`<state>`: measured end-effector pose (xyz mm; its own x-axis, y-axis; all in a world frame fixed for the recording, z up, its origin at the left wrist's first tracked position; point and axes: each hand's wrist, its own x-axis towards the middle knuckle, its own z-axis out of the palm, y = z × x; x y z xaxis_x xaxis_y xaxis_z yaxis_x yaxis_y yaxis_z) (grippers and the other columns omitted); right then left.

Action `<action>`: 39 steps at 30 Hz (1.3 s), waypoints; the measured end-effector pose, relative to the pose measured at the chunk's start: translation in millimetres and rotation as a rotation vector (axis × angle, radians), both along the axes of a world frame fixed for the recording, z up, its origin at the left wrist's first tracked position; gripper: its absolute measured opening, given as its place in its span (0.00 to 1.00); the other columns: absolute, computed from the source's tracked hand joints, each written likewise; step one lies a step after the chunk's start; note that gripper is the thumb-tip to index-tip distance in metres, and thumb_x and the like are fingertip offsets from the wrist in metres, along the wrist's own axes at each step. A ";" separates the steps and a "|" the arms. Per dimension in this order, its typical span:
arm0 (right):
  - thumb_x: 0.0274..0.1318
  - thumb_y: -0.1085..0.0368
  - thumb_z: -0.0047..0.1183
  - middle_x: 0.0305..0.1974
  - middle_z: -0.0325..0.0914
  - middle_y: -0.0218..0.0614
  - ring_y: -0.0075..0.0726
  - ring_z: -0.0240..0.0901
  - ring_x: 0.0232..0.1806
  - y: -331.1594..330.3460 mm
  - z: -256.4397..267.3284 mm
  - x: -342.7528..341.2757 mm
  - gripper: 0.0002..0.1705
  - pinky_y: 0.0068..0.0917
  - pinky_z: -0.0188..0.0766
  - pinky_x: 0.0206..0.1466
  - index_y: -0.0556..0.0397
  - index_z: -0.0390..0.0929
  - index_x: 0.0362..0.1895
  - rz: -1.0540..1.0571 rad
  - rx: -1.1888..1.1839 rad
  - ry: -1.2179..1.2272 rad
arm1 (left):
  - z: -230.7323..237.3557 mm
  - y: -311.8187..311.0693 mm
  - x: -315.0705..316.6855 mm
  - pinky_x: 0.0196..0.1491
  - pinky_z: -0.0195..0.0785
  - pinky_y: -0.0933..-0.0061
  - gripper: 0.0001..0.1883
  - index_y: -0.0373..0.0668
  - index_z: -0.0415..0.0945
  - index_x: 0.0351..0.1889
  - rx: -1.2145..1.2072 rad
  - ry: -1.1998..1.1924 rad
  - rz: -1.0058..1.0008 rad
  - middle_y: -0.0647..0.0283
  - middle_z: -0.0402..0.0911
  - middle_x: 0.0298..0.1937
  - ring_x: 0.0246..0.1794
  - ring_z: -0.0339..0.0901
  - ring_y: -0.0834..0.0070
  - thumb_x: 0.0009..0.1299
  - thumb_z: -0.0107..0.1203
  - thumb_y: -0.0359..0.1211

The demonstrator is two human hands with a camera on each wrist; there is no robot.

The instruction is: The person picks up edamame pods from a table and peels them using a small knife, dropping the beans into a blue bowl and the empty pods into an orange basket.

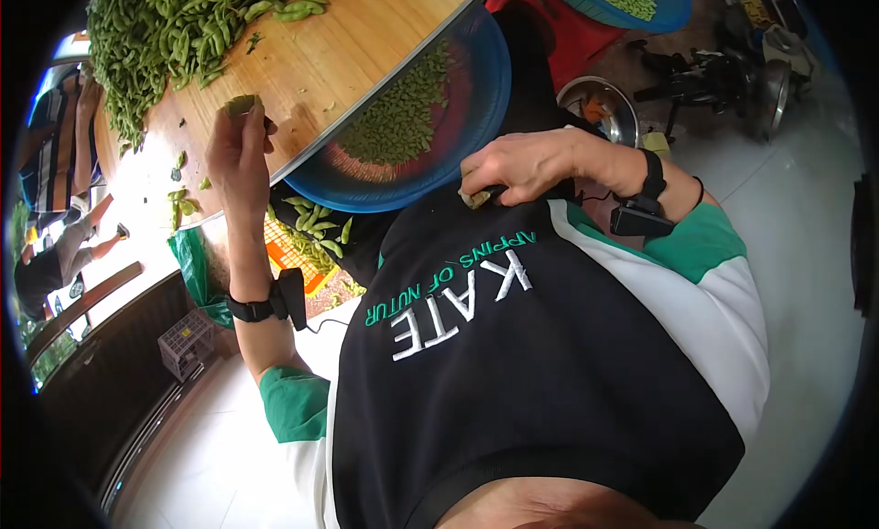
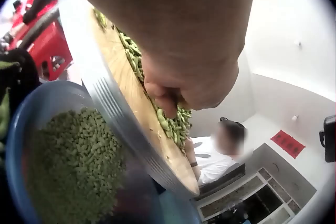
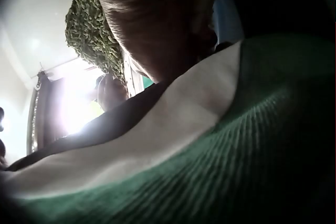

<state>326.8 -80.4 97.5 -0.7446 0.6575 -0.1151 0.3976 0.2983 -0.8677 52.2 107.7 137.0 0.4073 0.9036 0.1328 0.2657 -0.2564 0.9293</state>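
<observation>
My left hand (image 1: 240,158) is over the wooden tabletop (image 1: 357,35), its fingers curled around an olive-green piece (image 1: 243,104) at the tips. In the left wrist view the same hand (image 2: 184,85) hangs near a heap of green bean pods (image 2: 176,129). At the front of my shirt, my right hand (image 1: 526,167) is curled with another olive-green piece (image 1: 475,199) by its fingertips. I cannot tell whether these pieces are pods or finger coverings. Between the hands, shelled green beans (image 1: 403,108) lie in a blue basin (image 1: 499,76) below the table edge.
More pods (image 1: 183,26) are piled on the far left of the table. Below it are an orange basket (image 1: 298,254) with pods and a green bag (image 1: 192,268). A red stool (image 1: 540,7), another blue basin (image 1: 678,3) and a metal bowl (image 1: 630,108) stand right. Another person (image 2: 212,153) is across.
</observation>
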 end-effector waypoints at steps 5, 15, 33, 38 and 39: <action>0.43 0.74 0.53 0.33 0.74 0.40 0.42 0.73 0.38 -0.2 -12.4 2.1 0.13 0.34 0.69 0.41 0.60 0.75 0.38 -0.069 -0.129 0.043 | 7.4 -10.3 -1.4 0.25 0.60 0.86 0.09 0.35 0.75 0.47 -0.251 -0.182 -0.058 0.61 0.81 0.31 0.23 0.70 0.85 0.71 0.51 0.28; 0.59 0.67 0.51 0.35 0.72 0.33 0.23 0.71 0.34 54.6 24.5 -26.5 0.14 0.19 0.69 0.30 0.59 0.73 0.49 -0.599 -0.153 0.357 | 5.3 -52.1 31.4 0.24 0.62 0.87 0.08 0.36 0.77 0.42 -0.723 -0.327 -0.190 0.66 0.81 0.29 0.23 0.73 0.85 0.71 0.51 0.30; 0.68 0.65 0.42 0.31 0.72 0.33 0.17 0.62 0.21 55.9 29.7 -55.4 0.24 0.13 0.59 0.18 0.55 0.59 0.66 -0.649 -0.490 0.893 | -10.4 -66.0 53.1 0.24 0.55 0.86 0.02 0.38 0.78 0.35 -0.642 -0.548 -0.008 0.72 0.76 0.25 0.21 0.66 0.88 0.66 0.56 0.26; 0.67 0.67 0.43 0.31 0.73 0.33 0.17 0.62 0.20 55.7 30.7 -57.6 0.23 0.13 0.59 0.17 0.55 0.61 0.65 -0.642 -0.441 0.858 | -6.4 -66.5 53.0 0.24 0.56 0.86 0.03 0.38 0.78 0.36 -0.654 -0.602 0.004 0.71 0.76 0.25 0.22 0.66 0.88 0.66 0.56 0.26; 0.67 0.67 0.43 0.30 0.73 0.33 0.17 0.62 0.20 54.9 31.5 -58.6 0.23 0.13 0.59 0.17 0.55 0.61 0.65 -0.641 -0.421 0.848 | -6.1 -66.7 52.1 0.25 0.57 0.86 0.03 0.38 0.78 0.36 -0.664 -0.616 0.000 0.71 0.76 0.26 0.22 0.66 0.88 0.66 0.56 0.25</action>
<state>268.2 -25.5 128.9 -0.2288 0.9728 -0.0368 -0.3899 -0.1262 -0.9122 104.3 41.0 130.8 0.4369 0.8719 -0.2212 -0.3278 0.3833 0.8635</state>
